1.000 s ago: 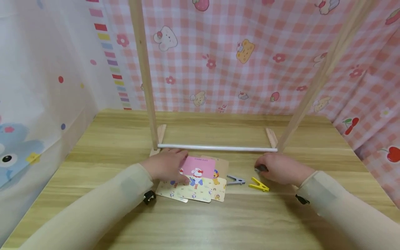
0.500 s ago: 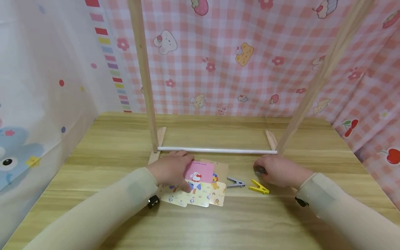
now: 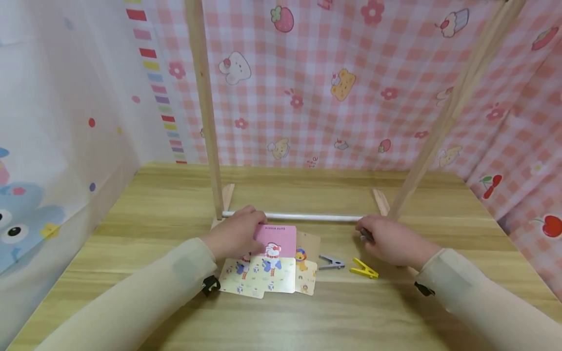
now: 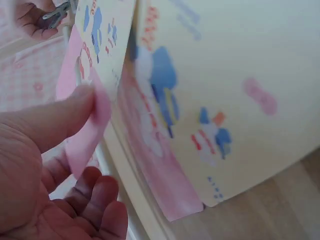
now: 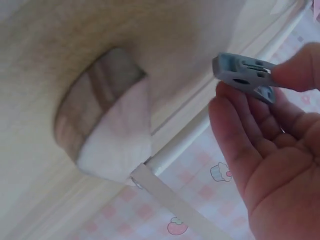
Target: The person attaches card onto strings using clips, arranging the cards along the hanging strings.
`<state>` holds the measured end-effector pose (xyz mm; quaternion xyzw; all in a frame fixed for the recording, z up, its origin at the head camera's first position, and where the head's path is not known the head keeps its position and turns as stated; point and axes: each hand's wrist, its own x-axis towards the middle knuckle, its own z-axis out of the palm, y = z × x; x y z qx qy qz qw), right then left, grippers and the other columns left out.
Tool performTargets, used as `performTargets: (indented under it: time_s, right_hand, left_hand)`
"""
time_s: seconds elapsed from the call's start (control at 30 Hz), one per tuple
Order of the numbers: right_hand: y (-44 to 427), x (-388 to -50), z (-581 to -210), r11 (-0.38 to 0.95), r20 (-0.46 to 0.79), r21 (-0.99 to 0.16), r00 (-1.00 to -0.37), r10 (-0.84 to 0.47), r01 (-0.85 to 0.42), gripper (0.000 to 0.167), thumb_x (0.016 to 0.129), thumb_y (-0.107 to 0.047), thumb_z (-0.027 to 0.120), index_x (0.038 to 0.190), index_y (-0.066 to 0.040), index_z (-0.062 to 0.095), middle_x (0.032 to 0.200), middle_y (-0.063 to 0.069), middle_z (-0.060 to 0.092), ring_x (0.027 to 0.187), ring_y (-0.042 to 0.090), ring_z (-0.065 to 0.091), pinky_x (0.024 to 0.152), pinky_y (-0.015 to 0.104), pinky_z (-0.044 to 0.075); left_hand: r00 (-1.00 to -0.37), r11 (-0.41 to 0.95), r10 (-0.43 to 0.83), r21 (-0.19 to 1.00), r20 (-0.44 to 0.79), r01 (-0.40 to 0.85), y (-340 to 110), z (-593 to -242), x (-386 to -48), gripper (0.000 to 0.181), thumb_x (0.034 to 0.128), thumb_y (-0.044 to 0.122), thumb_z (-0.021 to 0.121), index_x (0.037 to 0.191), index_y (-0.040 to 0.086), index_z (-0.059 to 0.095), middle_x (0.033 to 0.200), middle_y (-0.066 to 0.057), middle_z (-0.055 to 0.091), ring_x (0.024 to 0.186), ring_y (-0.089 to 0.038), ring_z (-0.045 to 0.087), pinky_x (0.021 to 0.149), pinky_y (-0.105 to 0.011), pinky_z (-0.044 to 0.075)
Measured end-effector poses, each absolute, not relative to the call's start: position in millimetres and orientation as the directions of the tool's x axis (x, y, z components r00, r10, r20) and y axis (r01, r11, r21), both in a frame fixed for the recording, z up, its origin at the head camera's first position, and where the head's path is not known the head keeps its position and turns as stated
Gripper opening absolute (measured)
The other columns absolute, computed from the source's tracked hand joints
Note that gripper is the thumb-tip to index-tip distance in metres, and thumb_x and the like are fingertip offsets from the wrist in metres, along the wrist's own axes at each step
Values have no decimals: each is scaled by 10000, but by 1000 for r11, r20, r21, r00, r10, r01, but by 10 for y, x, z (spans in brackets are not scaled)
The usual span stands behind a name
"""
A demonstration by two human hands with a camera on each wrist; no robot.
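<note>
My left hand pinches a pink-and-cream rabbit card by its pink end, thumb on top. In the left wrist view the held card tilts up off a similar rabbit card below. That lower card and a tan lion card show on either side of it in the head view. My right hand pinches a grey clothespin between thumb and fingers. Just left of that hand, a grey-blue clothespin and a yellow clothespin lie on the table.
Behind the cards a white rod spans low between a left wooden post and a right wooden post, both with wooden feet. The wood-grain table ends at a pink checked curtain.
My left hand has taken hold of the rabbit card and shifted it slightly left, uncovering more of the lion card. The right hand keeps its clothespin and stays nearly in place.
</note>
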<state>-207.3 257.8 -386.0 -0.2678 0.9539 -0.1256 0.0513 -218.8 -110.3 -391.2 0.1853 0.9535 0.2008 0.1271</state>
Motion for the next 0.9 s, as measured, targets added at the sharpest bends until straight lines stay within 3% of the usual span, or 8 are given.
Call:
performTargets:
  time_s: [0.2, 0.43, 0.5, 0.63, 0.73, 0.9]
  right_hand:
    - [2535, -2090, -3757, 804, 67, -383, -881, -468, -456, 245, 938, -63, 679, 1174, 3, 676, 890, -19, 669, 772, 92, 577, 664, 266, 511]
    - [2465, -2056, -3573, 717, 184, -540, -893, -411, -441, 254, 982, 1, 632, 1234, 30, 622, 951, 37, 719, 819, 107, 661, 659, 226, 572]
    - [2433, -2051, -3517, 682, 217, -581, -892, -396, -444, 261, 981, 25, 636, 1240, 41, 611, 995, 83, 720, 847, 108, 670, 682, 220, 581]
    - [2379, -2054, -3374, 639, 227, -652, -910, -347, -407, 263, 1002, 14, 641, 1261, 30, 597, 1035, 136, 722, 810, 98, 638, 609, 229, 538]
    - [2355, -2075, -3257, 632, 220, -682, -927, -303, -369, 267, 1025, -19, 641, 1286, 9, 589, 1035, 153, 725, 729, 100, 586, 526, 252, 477]
    - [2301, -2137, -3093, 634, 289, -670, -923, -255, -385, 268, 1031, -29, 644, 1291, 19, 603, 1020, 171, 732, 713, 57, 588, 548, 221, 485]
  left_hand:
    - [-907, 760, 372, 626, -198, 175, -1153, -3813, -2211, 270, 988, 183, 741, 1235, 179, 633, 1018, -3, 685, 739, -191, 646, 680, -326, 577]
    - [-904, 641, 417, 737, -100, 214, -1216, -3668, -2246, 147, 1020, 156, 679, 1167, 156, 677, 1072, -13, 727, 910, -175, 651, 821, -325, 573]
    - [-903, 599, 421, 774, -84, 207, -1238, -3624, -2253, 153, 1023, 156, 677, 1176, 146, 676, 1073, -30, 730, 907, -183, 667, 804, -331, 595]
    - [-916, 557, 400, 803, -33, 214, -1258, -3526, -2270, 185, 1024, 157, 681, 1207, 134, 675, 1085, -43, 730, 909, -187, 684, 781, -321, 617]
    - [-929, 548, 369, 804, 13, 229, -1260, -3429, -2296, 190, 1022, 157, 690, 1211, 136, 680, 1091, -41, 725, 930, -192, 667, 793, -326, 608]
    - [-933, 530, 349, 803, 86, 272, -1265, -3254, -2360, 172, 1028, 154, 687, 1197, 122, 682, 1088, -47, 725, 942, -210, 641, 817, -332, 577]
